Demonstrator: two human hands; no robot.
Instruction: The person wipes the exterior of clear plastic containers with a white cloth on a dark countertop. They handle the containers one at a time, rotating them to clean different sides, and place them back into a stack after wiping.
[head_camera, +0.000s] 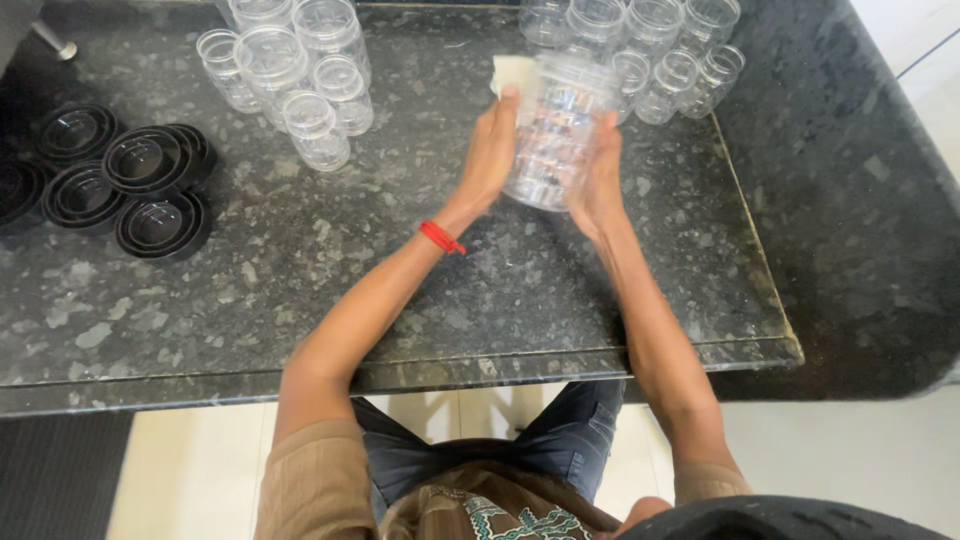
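I grip a clear, ribbed plastic jar (553, 135) between my left hand (490, 150) and right hand (598, 175), over the middle of the speckled dark granite counter (300, 270). A white cloth (510, 72) peeks behind it. More clear jars (295, 70) stand at 11 and 1 o'clock (650, 45); round black lids (130, 180) lie at 9.

clear jar (555, 135) between both hands, cloth (510, 72) perhaps
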